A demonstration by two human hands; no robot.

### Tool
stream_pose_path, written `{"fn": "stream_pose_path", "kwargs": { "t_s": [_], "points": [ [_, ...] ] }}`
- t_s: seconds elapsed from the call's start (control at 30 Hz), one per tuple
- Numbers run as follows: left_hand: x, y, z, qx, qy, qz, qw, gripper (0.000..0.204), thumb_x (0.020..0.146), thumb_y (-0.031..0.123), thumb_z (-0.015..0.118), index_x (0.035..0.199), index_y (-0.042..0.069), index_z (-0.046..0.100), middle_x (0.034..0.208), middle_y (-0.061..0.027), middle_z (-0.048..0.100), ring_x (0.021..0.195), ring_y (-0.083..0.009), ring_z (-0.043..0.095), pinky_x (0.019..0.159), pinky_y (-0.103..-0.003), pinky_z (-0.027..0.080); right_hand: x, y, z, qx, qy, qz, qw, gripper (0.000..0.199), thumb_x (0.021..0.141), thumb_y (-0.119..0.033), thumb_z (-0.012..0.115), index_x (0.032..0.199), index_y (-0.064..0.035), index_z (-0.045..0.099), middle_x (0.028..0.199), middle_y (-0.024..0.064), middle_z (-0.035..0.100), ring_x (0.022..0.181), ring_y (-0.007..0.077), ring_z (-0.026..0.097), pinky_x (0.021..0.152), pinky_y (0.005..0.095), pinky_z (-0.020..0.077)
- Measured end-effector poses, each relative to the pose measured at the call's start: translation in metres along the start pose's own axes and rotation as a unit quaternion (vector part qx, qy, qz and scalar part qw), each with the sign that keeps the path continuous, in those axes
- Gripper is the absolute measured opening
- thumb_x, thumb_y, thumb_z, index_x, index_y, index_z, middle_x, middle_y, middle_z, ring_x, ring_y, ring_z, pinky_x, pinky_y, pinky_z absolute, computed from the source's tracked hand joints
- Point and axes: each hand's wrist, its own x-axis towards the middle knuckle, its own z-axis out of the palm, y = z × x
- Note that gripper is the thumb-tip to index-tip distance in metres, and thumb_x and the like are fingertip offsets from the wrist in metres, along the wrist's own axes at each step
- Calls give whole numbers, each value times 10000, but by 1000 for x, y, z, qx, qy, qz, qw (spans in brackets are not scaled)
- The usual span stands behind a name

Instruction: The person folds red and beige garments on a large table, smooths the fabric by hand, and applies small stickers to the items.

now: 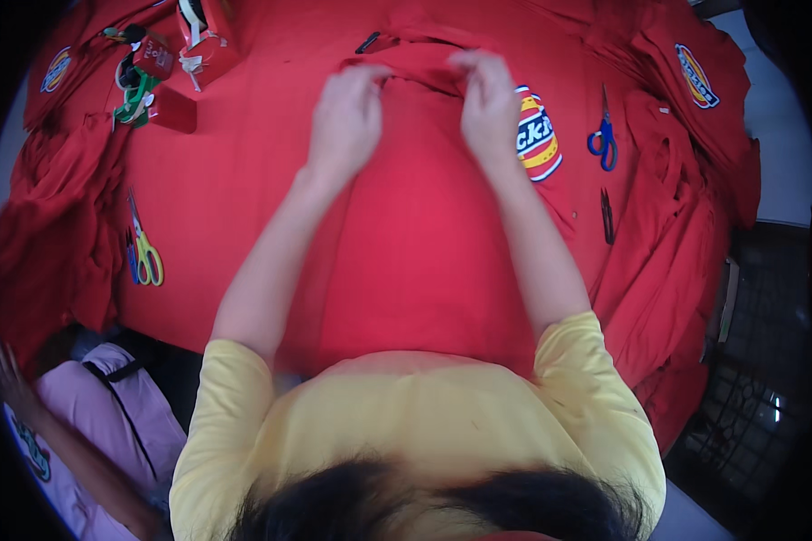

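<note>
Red garment (424, 216) lies mid-surface (226, 198), long axis running from near edge toward far edge. Its bunched far end sits between your hands, about equally near both: left hand (347, 113) seems to pinch it; right hand (490, 108) blurs, can't tell.

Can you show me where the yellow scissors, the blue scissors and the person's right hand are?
Yellow scissors (143, 248): head view, top of the handle.
Blue scissors (606, 132): head view, where handle meets blades.
Right hand (490, 110): head view, back of the hand.
</note>
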Motion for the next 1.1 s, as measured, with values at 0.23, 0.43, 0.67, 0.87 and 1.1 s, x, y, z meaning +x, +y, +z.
{"fn": "stream_pose_path", "kwargs": {
  "t_s": [0.23, 0.43, 0.67, 0.87, 1.1],
  "points": [
    [-37, -18, 19, 216, -79, 45, 972, 447, 912, 121, 472, 1359, 108, 451, 1366, -63, 496, 1285, -239, 437, 1108, -458, 262, -61, 17, 30, -145, -87, 8, 986, 604, 799, 74, 478, 1385, -7, 355, 1217, 205, 568, 1123, 342, 558, 1031, 467, 377],
    [-30, -24, 22, 180, -30, 71, 981, 446, 880, 122, 514, 1324, 98, 483, 1332, -85, 517, 1267, -252, 447, 1087, -451, 298, -54, 14, 17, -75, -88, 33, 993, 470, 867, -16, 498, 1333, -41, 444, 1225, 177, 575, 1154, 317, 544, 1007, 410, 405],
    [-143, 46, -38, 25, -89, 114, 989, 164, 797, 40, 628, 959, 52, 605, 932, -132, 605, 904, -323, 578, 782, -416, 466, -160, -33, -146, -311, -36, 188, 931, 322, 867, -279, 634, 1039, -14, 577, 1005, 166, 564, 949, 348, 565, 818, 422, 464],
    [-239, 109, -33, -43, -380, 182, 906, 355, 749, 359, 717, 921, 71, 599, 882, -76, 552, 899, -269, 494, 821, -382, 401, -234, -6, -181, -122, -252, 438, 855, 472, 866, -396, 627, 1063, 28, 565, 1186, 212, 531, 1099, 364, 544, 866, 451, 452],
    [-270, 131, -55, 20, -326, -33, 945, 393, 782, 203, 716, 1088, -3, 582, 1019, -105, 621, 975, -220, 556, 869, -346, 427, -162, -142, -143, 373, -123, 267, 880, 302, 941, -177, 534, 1183, 3, 552, 1057, 94, 593, 1019, 176, 600, 864, 314, 488]
  ]
}}
